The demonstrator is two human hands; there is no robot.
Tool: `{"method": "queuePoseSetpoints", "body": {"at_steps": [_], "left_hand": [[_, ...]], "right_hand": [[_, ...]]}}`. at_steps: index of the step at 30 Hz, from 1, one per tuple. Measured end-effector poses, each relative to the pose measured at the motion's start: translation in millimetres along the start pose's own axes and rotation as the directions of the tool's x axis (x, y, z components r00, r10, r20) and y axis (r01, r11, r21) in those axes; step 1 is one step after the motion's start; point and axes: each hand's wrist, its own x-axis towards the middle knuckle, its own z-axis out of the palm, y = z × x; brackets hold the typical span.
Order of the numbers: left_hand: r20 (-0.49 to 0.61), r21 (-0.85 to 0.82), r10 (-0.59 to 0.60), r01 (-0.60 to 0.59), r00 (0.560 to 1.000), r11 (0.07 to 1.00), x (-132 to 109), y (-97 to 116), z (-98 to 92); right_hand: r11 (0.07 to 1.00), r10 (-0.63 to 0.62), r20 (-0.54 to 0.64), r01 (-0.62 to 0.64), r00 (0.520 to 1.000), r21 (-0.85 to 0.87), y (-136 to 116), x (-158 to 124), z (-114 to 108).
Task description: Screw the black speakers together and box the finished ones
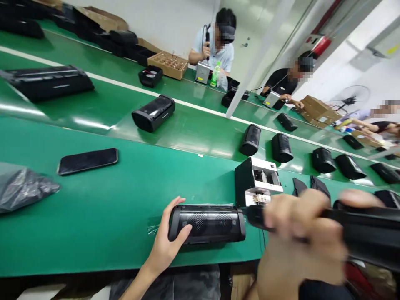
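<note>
A black speaker [212, 227] with a perforated front lies on the green bench near its front edge. My left hand [170, 237] is wrapped round the speaker's left end, thumb across the top face. My right hand [300, 216], blurred by motion, grips a black power screwdriver [368, 231] held almost level. The tool's front end points at the speaker's right end; whether they touch, I cannot tell. Just behind, a black and silver screw feeder box [261, 179] stands close to the speaker and my right hand.
A phone [88, 161] and a grey plastic bag [25, 187] lie on the left. Behind the bench, a green conveyor [190, 127] carries several black speakers. Across it, a person [215, 46] works beside a box of parts [168, 64]; other people sit farther right. A white post [256, 62] rises there.
</note>
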Motion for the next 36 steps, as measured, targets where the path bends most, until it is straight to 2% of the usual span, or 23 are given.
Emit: {"method": "queuePoseSetpoints", "body": {"at_steps": [2,4,6,8,11,14,17,20,23,25,27,30,32,34,36], "left_hand": [[-0.002,0.001,-0.002,0.002,1.0,1.0,0.7,0.6,0.7],[-0.007,-0.004,-0.007,0.007,1.0,1.0,1.0,3.7,2.1],[-0.029,-0.01,-0.012,0.012,1.0,1.0,0.8,8.4,3.7],[-0.056,-0.014,-0.017,0.016,0.998,1.0,0.3,13.0,4.7],[-0.052,-0.023,-0.019,0.018,0.998,1.0,-0.3,16.4,4.6],[-0.031,-0.042,-0.017,0.015,0.999,0.999,-0.7,13.9,2.3],[0.003,-0.071,0.011,-0.011,1.0,0.997,-1.1,4.5,-1.1],[0.053,-0.077,0.065,-0.061,0.996,0.995,-1.5,-8.8,-3.2],[0.065,-0.083,0.116,-0.11,0.991,0.99,-2.5,-17.9,-2.6],[0.053,-0.095,0.126,-0.121,0.991,0.988,-3.3,-19.4,-1.2],[0.056,-0.106,0.126,-0.12,0.99,0.987,-4.1,-18.7,0.5],[0.064,-0.122,0.117,-0.109,0.991,0.986,-5.0,-17.7,3.0],[0.065,-0.135,0.108,-0.098,0.992,0.986,-5.4,-18.2,4.5],[0.066,-0.15,0.104,-0.093,0.992,0.984,-5.8,-19.3,5.9],[0.069,-0.157,0.12,-0.108,0.99,0.982,-6.3,-20.5,7.3]], "right_hand": [[0.996,-0.065,-0.168,0.054,0.984,-0.067,-20.1,14.9,-30.1],[0.984,-0.13,-0.276,0.091,0.952,-0.151,-25.2,28.3,-58.5],[0.971,-0.157,-0.309,0.09,0.938,-0.22,-16.5,37.9,-80.1],[0.962,-0.15,-0.321,0.064,0.935,-0.264,-0.4,42.1,-92.9],[0.959,-0.128,-0.313,0.037,0.941,-0.281,23.0,40.4,-98.4],[0.963,-0.055,-0.304,-0.031,0.951,-0.269,34.5,35.0,-98.6],[0.963,0.02,-0.285,-0.095,0.958,-0.252,31.8,29.0,-101.4],[0.968,0.067,-0.269,-0.129,0.961,-0.217,16.0,22.5,-98.5],[0.992,0.04,-0.239,-0.067,0.97,-0.108,-8.4,17.5,-73.4],[0.999,0.034,-0.168,-0.034,0.985,0.003,-22.7,16.0,-42.6],[0.991,0.062,-0.041,-0.057,0.997,0.121,-29.8,15.6,-5.6],[0.97,0.071,0.16,-0.106,0.984,0.22,-23.7,15.5,48.1],[0.96,0.064,0.26,-0.131,0.964,0.248,-12.8,15.4,75.7],[0.953,0.075,0.321,-0.163,0.944,0.257,-2.3,15.3,94.4],[0.952,0.087,0.33,-0.176,0.94,0.25,4.3,15.1,105.2]]}}
